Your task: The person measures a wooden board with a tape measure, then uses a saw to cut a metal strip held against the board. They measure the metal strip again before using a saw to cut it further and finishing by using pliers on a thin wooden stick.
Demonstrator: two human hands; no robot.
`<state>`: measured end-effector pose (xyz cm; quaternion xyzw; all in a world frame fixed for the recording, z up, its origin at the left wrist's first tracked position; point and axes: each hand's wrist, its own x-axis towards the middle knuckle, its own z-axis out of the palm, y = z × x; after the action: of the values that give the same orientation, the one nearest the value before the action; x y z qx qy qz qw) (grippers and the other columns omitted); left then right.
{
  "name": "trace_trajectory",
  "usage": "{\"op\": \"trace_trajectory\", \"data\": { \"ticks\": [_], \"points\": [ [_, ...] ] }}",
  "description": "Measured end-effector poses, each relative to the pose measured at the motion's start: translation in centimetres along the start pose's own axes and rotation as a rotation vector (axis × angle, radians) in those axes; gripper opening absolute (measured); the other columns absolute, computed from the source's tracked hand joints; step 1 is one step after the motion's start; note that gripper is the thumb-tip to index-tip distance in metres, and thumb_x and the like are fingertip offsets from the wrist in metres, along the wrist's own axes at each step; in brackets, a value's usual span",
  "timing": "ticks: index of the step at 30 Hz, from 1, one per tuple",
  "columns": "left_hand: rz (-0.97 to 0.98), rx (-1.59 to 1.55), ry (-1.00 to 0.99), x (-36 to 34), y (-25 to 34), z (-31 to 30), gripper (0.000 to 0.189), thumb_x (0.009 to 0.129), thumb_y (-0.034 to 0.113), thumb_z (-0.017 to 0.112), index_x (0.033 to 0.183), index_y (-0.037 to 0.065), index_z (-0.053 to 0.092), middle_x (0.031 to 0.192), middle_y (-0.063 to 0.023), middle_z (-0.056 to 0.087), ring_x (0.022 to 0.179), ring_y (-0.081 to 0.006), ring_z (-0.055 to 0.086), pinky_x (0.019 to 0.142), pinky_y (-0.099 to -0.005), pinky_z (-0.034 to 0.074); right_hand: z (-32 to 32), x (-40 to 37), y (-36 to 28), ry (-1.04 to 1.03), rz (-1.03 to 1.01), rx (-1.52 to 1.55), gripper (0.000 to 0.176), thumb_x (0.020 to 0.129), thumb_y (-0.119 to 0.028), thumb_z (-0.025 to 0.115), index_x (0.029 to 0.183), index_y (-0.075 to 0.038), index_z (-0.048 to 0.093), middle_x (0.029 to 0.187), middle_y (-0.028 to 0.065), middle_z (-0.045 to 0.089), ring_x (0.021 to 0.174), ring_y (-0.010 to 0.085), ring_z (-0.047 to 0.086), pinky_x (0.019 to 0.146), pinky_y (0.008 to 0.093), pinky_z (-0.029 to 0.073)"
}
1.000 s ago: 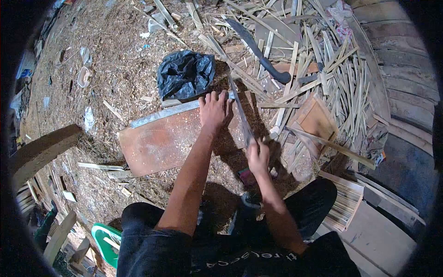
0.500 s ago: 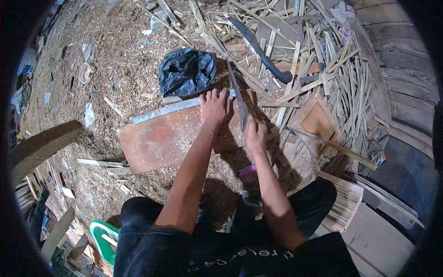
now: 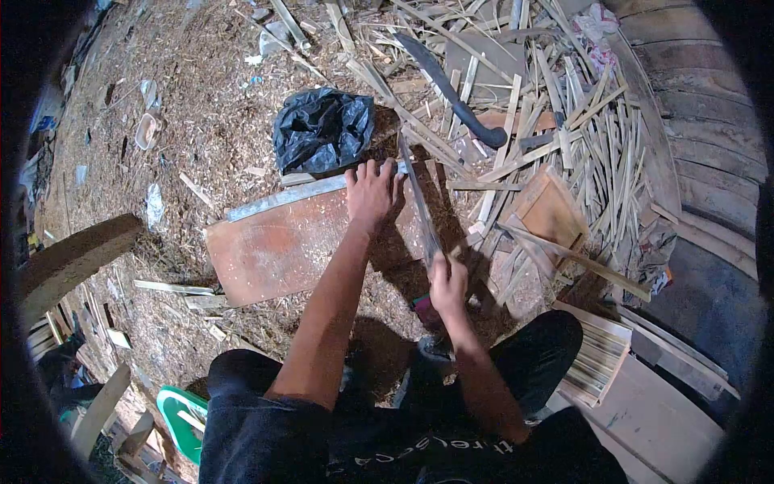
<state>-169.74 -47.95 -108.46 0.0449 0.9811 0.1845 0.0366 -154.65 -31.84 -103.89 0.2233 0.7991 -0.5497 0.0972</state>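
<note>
My left hand [image 3: 373,194] presses down with its fingers curled over a pale grey strip [image 3: 282,198], which lies along the far edge of a reddish-brown board [image 3: 266,246]. In my right hand [image 3: 448,282] is the handle of a handsaw [image 3: 419,200]. The saw's long blade points away from me and crosses the strip's right end, just beside my left fingers. Just beyond the strip sits a crumpled black plastic bag [image 3: 324,129].
A dark curved-handled machete [image 3: 451,90] lies among many thin wood strips [image 3: 617,177] at the right. A wooden box-like panel [image 3: 550,211] is nearer. Sawdust covers the ground [image 3: 201,121]. A green plastic piece [image 3: 179,423] stands at lower left.
My right hand has drawn the saw back toward me, and the blade's far tip has come nearer the strip. My left hand stays in place on the strip.
</note>
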Motion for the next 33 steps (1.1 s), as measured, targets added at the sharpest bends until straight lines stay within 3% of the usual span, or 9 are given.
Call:
{"op": "trace_trajectory", "data": {
  "ticks": [2, 8, 9, 12, 15, 16, 19, 21, 33],
  "points": [
    [-0.009, -0.002, -0.010, 0.4, 0.0, -0.2, 0.042, 0.097, 0.039, 0.043, 0.125, 0.011, 0.056, 0.106, -0.0156, 0.055, 0.104, -0.0321, 0.051, 0.094, -0.0481, 0.034, 0.1, 0.9, 0.4, 0.007, 0.074, -0.008, 0.051, 0.096, -0.043, 0.050, 0.080, 0.003, 0.063, 0.065, 0.0182, 0.059, 0.064, 0.0359, 0.059, 0.065, 0.0480, 0.042],
    [-0.013, -0.023, -0.010, 0.1, 0.4, -0.3, 0.041, 0.096, 0.038, 0.044, 0.125, 0.010, 0.057, 0.108, -0.0172, 0.056, 0.107, -0.0335, 0.051, 0.096, -0.0496, 0.033, 2.0, 3.8, -2.7, 0.096, -0.173, -0.079, 0.044, 0.100, -0.032, 0.048, 0.066, -0.004, 0.049, 0.055, 0.0016, 0.045, 0.051, 0.0120, 0.044, 0.049, 0.0322, 0.034],
    [-0.011, -0.025, -0.003, 0.0, 0.4, -0.3, 0.041, 0.096, 0.037, 0.044, 0.124, 0.010, 0.057, 0.108, -0.0172, 0.056, 0.107, -0.0336, 0.051, 0.096, -0.0497, 0.033, 1.1, 1.8, -0.7, 0.065, -0.092, -0.108, 0.047, 0.098, -0.038, 0.048, 0.077, 0.002, 0.061, 0.070, 0.0214, 0.059, 0.069, 0.0334, 0.058, 0.069, 0.0453, 0.042],
    [-0.017, -0.040, 0.011, -0.1, 0.2, -0.2, 0.041, 0.095, 0.037, 0.045, 0.124, 0.010, 0.057, 0.108, -0.0172, 0.055, 0.107, -0.0338, 0.051, 0.097, -0.0496, 0.033, 1.6, 2.1, 0.6, 0.062, 0.189, -0.097, 0.050, 0.098, -0.040, 0.047, 0.082, 0.004, 0.064, 0.078, 0.0244, 0.062, 0.081, 0.0350, 0.062, 0.086, 0.0457, 0.043],
    [-0.007, -0.037, 0.025, -0.2, 0.2, 0.1, 0.041, 0.095, 0.037, 0.045, 0.124, 0.010, 0.057, 0.108, -0.0174, 0.055, 0.107, -0.0340, 0.051, 0.097, -0.0494, 0.033, 2.0, 6.1, -0.3, -0.033, 0.106, 0.013, 0.047, 0.098, -0.043, 0.048, 0.089, 0.002, 0.058, 0.087, 0.0189, 0.056, 0.089, 0.0291, 0.051, 0.083, 0.0401, 0.034],
    [0.002, -0.029, 0.027, -0.2, 0.1, 0.1, 0.041, 0.095, 0.038, 0.045, 0.124, 0.010, 0.057, 0.108, -0.0174, 0.055, 0.108, -0.0340, 0.051, 0.097, -0.0493, 0.033, 2.4, 5.5, 0.0, 0.043, -0.018, -0.071, 0.040, 0.099, -0.037, 0.049, 0.076, -0.005, 0.051, 0.071, 0.0063, 0.048, 0.069, 0.0175, 0.044, 0.064, 0.0334, 0.031],
    [-0.017, -0.029, -0.034, -0.1, 0.5, -0.8, 0.042, 0.096, 0.038, 0.044, 0.125, 0.010, 0.056, 0.109, -0.0174, 0.055, 0.108, -0.0339, 0.051, 0.097, -0.0499, 0.033, -0.2, 0.0, -0.5, -0.030, 0.070, -0.022, 0.055, 0.097, -0.046, 0.048, 0.072, 0.002, 0.060, 0.058, 0.0090, 0.055, 0.056, 0.0227, 0.053, 0.058, 0.0398, 0.041],
    [-0.013, -0.030, -0.005, 0.3, 0.0, -0.1, 0.042, 0.096, 0.038, 0.044, 0.125, 0.010, 0.056, 0.109, -0.0173, 0.055, 0.108, -0.0340, 0.051, 0.097, -0.0505, 0.033, 0.6, 0.2, -0.2, 0.031, 0.037, 0.216, 0.044, 0.100, -0.031, 0.049, 0.061, -0.013, 0.041, 0.054, -0.0070, 0.038, 0.046, 0.0064, 0.034, 0.044, 0.0261, 0.026],
    [-0.006, -0.012, -0.010, -0.1, 0.4, -0.6, 0.037, 0.096, 0.037, 0.046, 0.122, 0.013, 0.057, 0.106, -0.0141, 0.056, 0.104, -0.0300, 0.051, 0.092, -0.0462, 0.034, 1.3, 4.7, -2.7, -0.006, -0.133, -0.027, 0.043, 0.099, -0.033, 0.048, 0.081, 0.004, 0.061, 0.058, 0.0122, 0.051, 0.053, 0.0273, 0.053, 0.051, 0.0439, 0.033]
  ]
}}
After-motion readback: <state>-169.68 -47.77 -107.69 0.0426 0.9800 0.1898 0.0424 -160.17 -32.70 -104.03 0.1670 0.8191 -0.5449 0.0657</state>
